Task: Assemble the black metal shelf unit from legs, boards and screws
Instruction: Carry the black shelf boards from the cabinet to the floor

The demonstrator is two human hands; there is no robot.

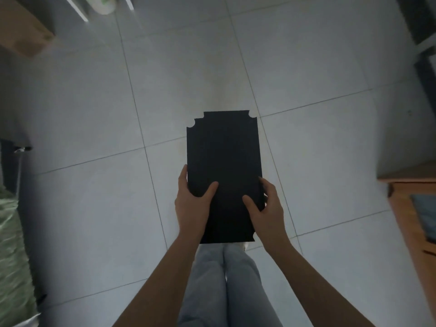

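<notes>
A flat black shelf board (224, 156) with round notches cut at its corners is held level above the tiled floor, long side pointing away from me. My left hand (192, 204) grips its left edge, thumb on top and fingers underneath. My right hand (265, 208) grips the right edge the same way, thumb lying on the top face. No legs or screws show in this view.
A cardboard box (26, 31) sits at the top left. A green sack (14, 256) lies at the left edge. A wooden piece of furniture (415, 208) stands at the right, with dark shelving (422, 24) behind it. My jeans-clad legs (226, 286) are below the board.
</notes>
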